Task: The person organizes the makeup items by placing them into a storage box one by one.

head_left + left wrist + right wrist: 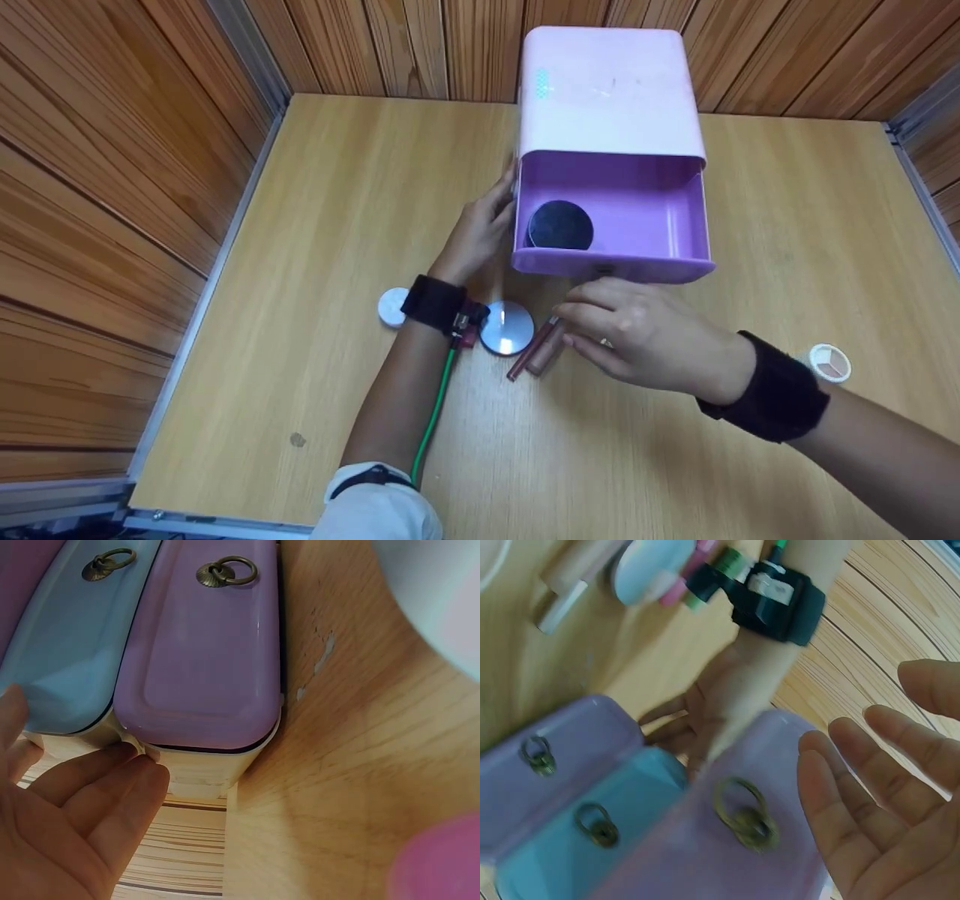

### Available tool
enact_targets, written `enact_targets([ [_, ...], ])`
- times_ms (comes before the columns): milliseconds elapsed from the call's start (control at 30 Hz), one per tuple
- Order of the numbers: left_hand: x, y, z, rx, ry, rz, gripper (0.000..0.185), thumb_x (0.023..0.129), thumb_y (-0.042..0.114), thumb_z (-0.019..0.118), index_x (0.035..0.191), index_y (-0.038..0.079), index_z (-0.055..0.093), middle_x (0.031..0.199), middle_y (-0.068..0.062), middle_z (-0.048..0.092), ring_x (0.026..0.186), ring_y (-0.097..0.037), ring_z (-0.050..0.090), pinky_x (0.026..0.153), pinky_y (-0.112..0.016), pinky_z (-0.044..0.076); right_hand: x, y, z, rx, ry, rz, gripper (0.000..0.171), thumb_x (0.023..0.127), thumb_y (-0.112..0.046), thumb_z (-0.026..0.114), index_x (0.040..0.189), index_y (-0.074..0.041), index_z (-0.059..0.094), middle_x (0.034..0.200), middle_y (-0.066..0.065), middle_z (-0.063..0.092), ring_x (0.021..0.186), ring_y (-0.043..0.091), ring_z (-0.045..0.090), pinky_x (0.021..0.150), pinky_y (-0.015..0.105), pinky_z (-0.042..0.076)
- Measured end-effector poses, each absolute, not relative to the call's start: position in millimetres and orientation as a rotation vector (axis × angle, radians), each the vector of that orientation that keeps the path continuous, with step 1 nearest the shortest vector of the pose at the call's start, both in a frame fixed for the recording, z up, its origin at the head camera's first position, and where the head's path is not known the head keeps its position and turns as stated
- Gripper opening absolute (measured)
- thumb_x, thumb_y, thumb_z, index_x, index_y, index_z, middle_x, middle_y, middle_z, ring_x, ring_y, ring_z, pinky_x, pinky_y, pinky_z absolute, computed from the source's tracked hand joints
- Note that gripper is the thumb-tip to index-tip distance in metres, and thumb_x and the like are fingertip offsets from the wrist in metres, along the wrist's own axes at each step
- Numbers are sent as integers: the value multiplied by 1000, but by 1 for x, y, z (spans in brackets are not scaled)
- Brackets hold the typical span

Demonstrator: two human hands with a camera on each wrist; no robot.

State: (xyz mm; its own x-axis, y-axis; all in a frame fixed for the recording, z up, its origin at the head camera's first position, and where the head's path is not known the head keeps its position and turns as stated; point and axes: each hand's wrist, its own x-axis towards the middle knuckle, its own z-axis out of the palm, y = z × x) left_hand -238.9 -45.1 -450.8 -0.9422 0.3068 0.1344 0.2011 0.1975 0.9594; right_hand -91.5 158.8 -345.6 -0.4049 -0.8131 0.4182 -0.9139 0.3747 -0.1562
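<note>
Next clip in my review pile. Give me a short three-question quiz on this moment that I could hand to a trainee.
1. True or false: the open purple drawer holds a dark round compact.
2. Which hand rests against the side of the pink drawer cabinet?
A. left hand
B. right hand
C. neither
3. Fill in: the right hand hovers over two brown ____ tubes lying beside the round mirror.

Key
1. True.
2. A; its straight fingers touch the cabinet's side.
3. Lip-gloss; whether it touches them cannot be told.
</note>
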Motion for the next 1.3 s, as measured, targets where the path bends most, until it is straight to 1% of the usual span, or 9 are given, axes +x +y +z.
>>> enact_targets([
  [67, -239, -45, -451, 499, 2361, 1867, 52, 104, 30, 42, 150, 43, 20, 151, 11, 34, 133, -4, 38, 103, -16, 35, -92, 159, -354, 1526, -2408, 504, 23, 92, -16, 66, 109, -1, 68, 102, 10, 67, 92, 24, 64, 80, 37, 55],
  [167, -239, -46, -452, 535, 2361, 1877, 52, 105, 27, 42, 151, 38, 21, 152, 7, 34, 133, -6, 39, 104, -17, 35, -93, 158, -368, 1505, -2485, 461, 26, 89, -17, 71, 110, -2, 68, 103, 9, 67, 94, 24, 64, 83, 38, 55],
  [300, -240, -48, -453, 575, 2344, 1903, 52, 105, 23, 42, 153, 29, 24, 153, 2, 34, 134, -8, 39, 105, -16, 34, -97, 153, -387, 1469, -2617, 396, 31, 87, -21, 73, 112, -3, 68, 103, 9, 67, 91, 23, 65, 80, 39, 56],
  [467, -240, -48, -453, 593, 2370, 1884, 52, 105, 24, 42, 154, 27, 23, 153, 3, 33, 133, -7, 39, 105, -15, 32, -108, 145, -412, 1440, -2776, 335, 41, 88, -28, 74, 118, -2, 65, 104, 9, 66, 90, 22, 64, 79, 38, 55],
  [700, -241, -47, -453, 584, 2385, 1886, 53, 105, 24, 43, 153, 32, 23, 152, 5, 34, 133, -5, 38, 105, -15, 32, -121, 129, -432, 1394, -2893, 245, 66, 89, -40, 71, 136, 2, 51, 126, 16, 58, 108, 29, 59, 92, 41, 51],
  [933, -241, -46, -453, 590, 2382, 1893, 52, 105, 23, 42, 153, 32, 23, 152, 5, 34, 132, -6, 40, 104, -16, 34, -126, 120, -443, 1321, -3042, 234, 82, 85, -50, 72, 141, 2, 43, 132, 17, 50, 112, 32, 53, 92, 41, 51],
  [1067, -240, -46, -453, 578, 2363, 1899, 53, 105, 25, 42, 152, 35, 22, 151, 7, 36, 132, -4, 40, 103, -15, 35, -127, 119, -446, 1326, -3056, 278, 91, 82, -55, 72, 143, 5, 40, 133, 18, 46, 106, 30, 54, 88, 40, 52],
  [1200, -241, -47, -453, 597, 2364, 1899, 54, 104, 23, 44, 153, 33, 23, 149, 2, 40, 131, -4, 41, 104, -16, 34, -128, 116, -451, 1341, -3033, 298, 90, 81, -54, 73, 141, 5, 42, 128, 17, 47, 101, 26, 52, 82, 36, 53],
  [1300, -241, -47, -454, 617, 2384, 1891, 54, 104, 21, 45, 153, 30, 24, 147, -4, 43, 129, -6, 44, 104, -16, 34, -130, 114, -454, 1337, -3044, 318, 91, 81, -54, 74, 142, 5, 40, 128, 16, 46, 104, 26, 50, 83, 36, 53],
])
